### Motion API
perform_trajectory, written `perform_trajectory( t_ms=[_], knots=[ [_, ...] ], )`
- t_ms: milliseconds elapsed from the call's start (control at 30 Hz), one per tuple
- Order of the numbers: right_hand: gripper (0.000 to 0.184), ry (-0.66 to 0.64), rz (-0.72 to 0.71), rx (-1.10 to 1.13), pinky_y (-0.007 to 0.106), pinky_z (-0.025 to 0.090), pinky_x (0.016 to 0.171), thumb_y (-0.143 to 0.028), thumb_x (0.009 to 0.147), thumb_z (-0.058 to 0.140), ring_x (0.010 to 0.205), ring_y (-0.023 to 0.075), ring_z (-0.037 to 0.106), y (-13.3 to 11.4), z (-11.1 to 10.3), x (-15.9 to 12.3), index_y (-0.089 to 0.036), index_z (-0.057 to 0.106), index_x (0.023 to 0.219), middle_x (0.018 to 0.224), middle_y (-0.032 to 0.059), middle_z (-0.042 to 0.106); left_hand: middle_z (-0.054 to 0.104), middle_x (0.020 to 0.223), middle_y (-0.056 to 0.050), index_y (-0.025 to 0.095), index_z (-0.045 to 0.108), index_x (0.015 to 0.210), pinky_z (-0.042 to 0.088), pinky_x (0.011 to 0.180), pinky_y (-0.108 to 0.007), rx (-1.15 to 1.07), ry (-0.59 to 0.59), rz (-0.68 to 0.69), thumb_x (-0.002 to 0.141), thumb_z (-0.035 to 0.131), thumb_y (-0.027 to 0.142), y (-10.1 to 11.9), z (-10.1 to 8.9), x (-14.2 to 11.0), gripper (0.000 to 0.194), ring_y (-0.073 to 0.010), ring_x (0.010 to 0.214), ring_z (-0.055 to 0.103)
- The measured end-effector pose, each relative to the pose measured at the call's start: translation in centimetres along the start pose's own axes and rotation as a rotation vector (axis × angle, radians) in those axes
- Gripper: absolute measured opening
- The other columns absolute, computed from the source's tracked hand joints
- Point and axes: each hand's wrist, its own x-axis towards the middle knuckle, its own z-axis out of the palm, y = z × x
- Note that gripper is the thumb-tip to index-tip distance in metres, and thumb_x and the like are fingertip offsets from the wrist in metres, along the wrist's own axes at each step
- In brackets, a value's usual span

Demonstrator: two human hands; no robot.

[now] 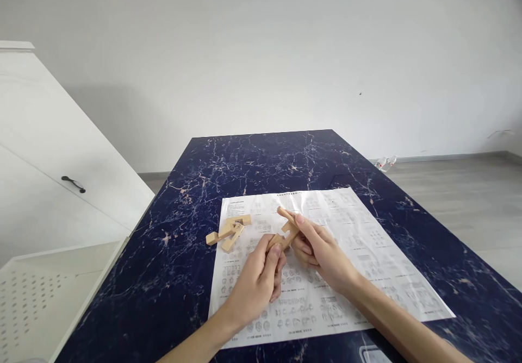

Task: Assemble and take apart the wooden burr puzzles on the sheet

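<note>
Over the printed sheet (350, 227), both hands are closed on light notched wooden puzzle pieces that meet between them. My left hand (261, 270) pinches the near end of one wooden puzzle piece (277, 239) between thumb and fingers. My right hand (320, 246) grips another wooden puzzle piece (285, 212), whose tip points up and to the left. Fingers cover much of both, so I cannot tell whether they are interlocked. Several loose notched pieces (230, 232) lie in a small pile to the left, partly on the sheet's edge.
The sheet, covered with small diagrams, lies on a dark blue marble-patterned table (261, 162). A phone-like object (373, 354) is at the near edge, partly under my right forearm. A white cabinet (61, 151) stands left, and a clear plastic item (385, 163) shows beyond the right edge.
</note>
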Motion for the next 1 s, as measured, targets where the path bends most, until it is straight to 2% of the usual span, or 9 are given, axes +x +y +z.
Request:
perform_trajectory(
  t_ms=[333, 467, 533, 667, 700, 867, 1000],
  knots=[
    [0.059, -0.112, 0.051, 0.066, 0.027, 0.016, 0.044, -0.058, 0.106, 0.058, 0.048, 0.0088, 0.014, -1.1, -0.7, -0.4, -0.022, 0.060, 0.153, 0.058, -0.0114, 0.022, 0.037, 0.077, 0.008, 0.023, 0.044, 0.102, 0.036, 0.043, -0.019, 0.004, -0.031, -0.001, 0.108, 0.042, 0.064, 0.2, -0.2, 0.1, 0.041, -0.0037, 0.047, 0.027],
    [0.060, -0.079, 0.033, 0.035, 0.027, 0.017, 0.043, -0.061, 0.105, 0.058, 0.047, 0.0091, 0.016, -0.9, -0.3, -0.3, -0.023, 0.060, 0.152, 0.059, -0.0111, 0.023, 0.037, 0.078, 0.008, 0.023, 0.045, 0.102, 0.038, 0.043, -0.018, -0.015, -0.023, 0.003, 0.108, 0.042, 0.064, 0.3, -0.2, 0.2, 0.041, -0.0036, 0.048, 0.027],
    [0.060, -0.061, 0.033, -0.002, 0.026, 0.018, 0.043, -0.064, 0.103, 0.058, 0.047, 0.0090, 0.018, -0.3, 0.2, -0.3, -0.022, 0.065, 0.145, 0.059, -0.0108, 0.025, 0.038, 0.079, 0.008, 0.023, 0.045, 0.103, 0.038, 0.043, -0.018, 0.000, -0.016, 0.007, 0.108, 0.042, 0.063, 0.2, -0.2, 0.2, 0.041, -0.0036, 0.047, 0.028],
    [0.059, -0.109, 0.085, -0.059, 0.026, 0.021, 0.042, -0.069, 0.099, 0.060, 0.044, 0.0086, 0.021, 0.8, 1.0, -0.2, -0.016, 0.077, 0.118, 0.053, -0.0104, 0.028, 0.039, 0.074, 0.009, 0.023, 0.044, 0.108, 0.037, 0.042, -0.019, 0.014, 0.004, 0.014, 0.108, 0.041, 0.063, 0.1, -0.2, 0.2, 0.040, -0.0046, 0.045, 0.030],
    [0.060, -0.108, 0.093, -0.063, 0.026, 0.022, 0.042, -0.070, 0.099, 0.059, 0.044, 0.0088, 0.022, 0.9, 1.0, -0.2, -0.016, 0.078, 0.117, 0.052, -0.0102, 0.028, 0.039, 0.074, 0.009, 0.024, 0.044, 0.109, 0.037, 0.043, -0.020, 0.009, 0.007, 0.014, 0.108, 0.041, 0.063, 0.1, -0.1, 0.1, 0.039, -0.0050, 0.045, 0.030],
    [0.065, -0.094, 0.090, -0.061, 0.026, 0.025, 0.044, -0.072, 0.100, 0.057, 0.047, 0.0097, 0.026, 0.4, 1.0, -0.3, -0.017, 0.074, 0.130, 0.056, -0.0094, 0.029, 0.040, 0.075, 0.008, 0.023, 0.045, 0.102, 0.034, 0.042, -0.020, -0.023, 0.022, 0.010, 0.108, 0.044, 0.061, 0.2, 0.3, 0.0, 0.039, -0.0046, 0.046, 0.028],
    [0.069, -0.083, 0.073, -0.133, 0.025, 0.023, 0.044, -0.073, 0.100, 0.055, 0.048, 0.0091, 0.023, 0.3, 1.0, -0.3, -0.015, 0.071, 0.134, 0.058, -0.0097, 0.028, 0.036, 0.072, 0.009, 0.023, 0.045, 0.101, 0.031, 0.041, -0.020, -0.019, 0.028, 0.013, 0.108, 0.044, 0.062, 0.2, 0.4, -0.1, 0.039, -0.0051, 0.046, 0.026]
  ],
)
